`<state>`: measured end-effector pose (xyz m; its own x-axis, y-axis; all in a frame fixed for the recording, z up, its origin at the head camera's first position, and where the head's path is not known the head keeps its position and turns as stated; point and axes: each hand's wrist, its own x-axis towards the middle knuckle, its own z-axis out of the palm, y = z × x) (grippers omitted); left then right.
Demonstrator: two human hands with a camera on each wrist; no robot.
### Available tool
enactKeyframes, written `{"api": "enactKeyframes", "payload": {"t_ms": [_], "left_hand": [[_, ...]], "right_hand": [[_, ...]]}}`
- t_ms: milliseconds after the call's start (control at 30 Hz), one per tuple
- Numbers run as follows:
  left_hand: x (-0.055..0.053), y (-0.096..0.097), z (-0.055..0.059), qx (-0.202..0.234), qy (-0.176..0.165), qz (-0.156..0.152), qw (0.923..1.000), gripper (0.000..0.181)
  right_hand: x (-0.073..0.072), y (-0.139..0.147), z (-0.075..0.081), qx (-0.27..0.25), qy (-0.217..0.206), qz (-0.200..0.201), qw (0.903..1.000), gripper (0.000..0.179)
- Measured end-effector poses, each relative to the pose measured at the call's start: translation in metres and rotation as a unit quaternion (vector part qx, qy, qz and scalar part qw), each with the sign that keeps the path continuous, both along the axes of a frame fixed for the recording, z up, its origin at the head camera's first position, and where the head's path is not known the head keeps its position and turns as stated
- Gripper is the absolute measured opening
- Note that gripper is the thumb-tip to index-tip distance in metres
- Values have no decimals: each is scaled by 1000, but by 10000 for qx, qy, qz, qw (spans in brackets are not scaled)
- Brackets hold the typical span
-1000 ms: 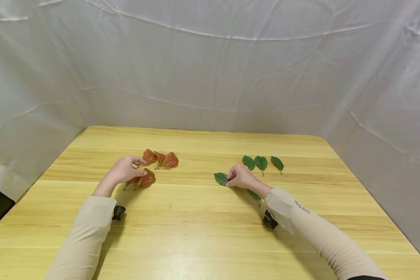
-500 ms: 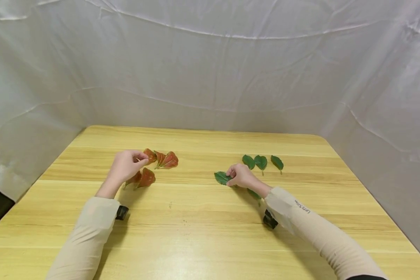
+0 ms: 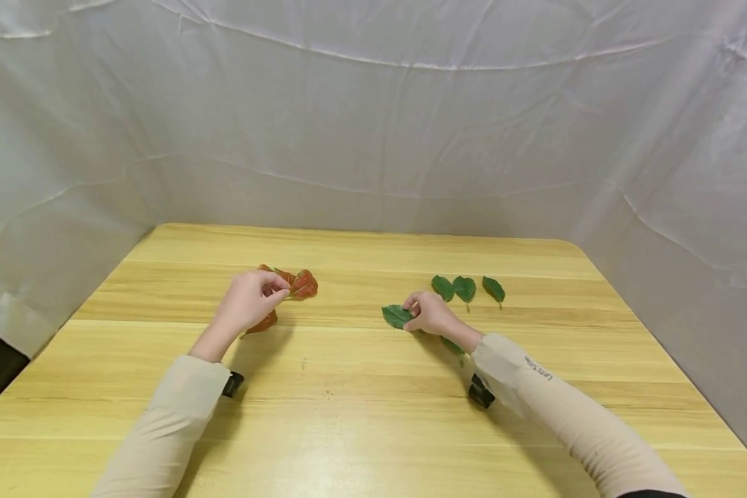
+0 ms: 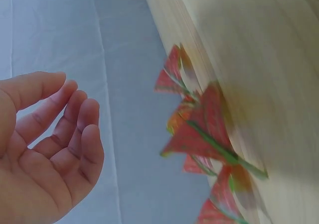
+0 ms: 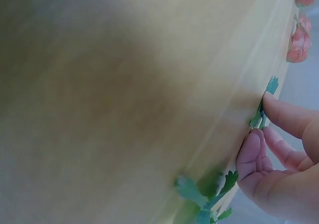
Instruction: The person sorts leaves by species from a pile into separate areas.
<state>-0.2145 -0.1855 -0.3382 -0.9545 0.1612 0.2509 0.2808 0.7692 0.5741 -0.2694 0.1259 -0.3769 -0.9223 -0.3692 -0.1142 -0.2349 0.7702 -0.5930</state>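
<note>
My left hand (image 3: 247,302) hovers over the group of red leaves on the left of the table. Its fingers are loosely curved, and the left wrist view shows nothing between thumb and fingertips. One red leaf (image 3: 306,284) lies just past these fingertips, another (image 3: 264,322) below the palm; more are partly hidden by the hand. Folded red leaves (image 4: 204,134) with green midribs stand beside the hand in the left wrist view. At the right, my right hand (image 3: 432,315) pinches the near end of a toothed green leaf (image 3: 395,317) low over the wood.
Behind the right hand lie three green leaves: one on the left (image 3: 442,288), one beside it (image 3: 464,288) and one farther right (image 3: 493,290). Another green leaf (image 3: 452,346) shows under the right wrist. Pale cloth (image 3: 373,138) encloses the wooden table (image 3: 348,429) at back and sides.
The left hand has moved to the right across the red leaves, from the left end of the group toward its rightmost leaf. The right hand and its green leaf have stayed almost still.
</note>
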Motion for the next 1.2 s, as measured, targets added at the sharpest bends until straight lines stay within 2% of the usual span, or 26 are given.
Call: {"api": "enactKeyframes", "payload": {"t_ms": [167,567,900,1200], "left_hand": [[4,10,1,5,3,-110,9999,12],[11,35,-2,-91,141,-682,9975,8],[17,58,-2,-246,20,-1071,9939,9],[22,79,-3,-746,118,-1807,9806,10]], "right_hand": [[0,0,0,-24,-63,-23,10000,31],[0,1,-1,13,-76,-66,9999,28],[0,1,-1,-26,-60,-53,10000,28],[-3,1,-3,-44,-87,-57,9999,28]]}}
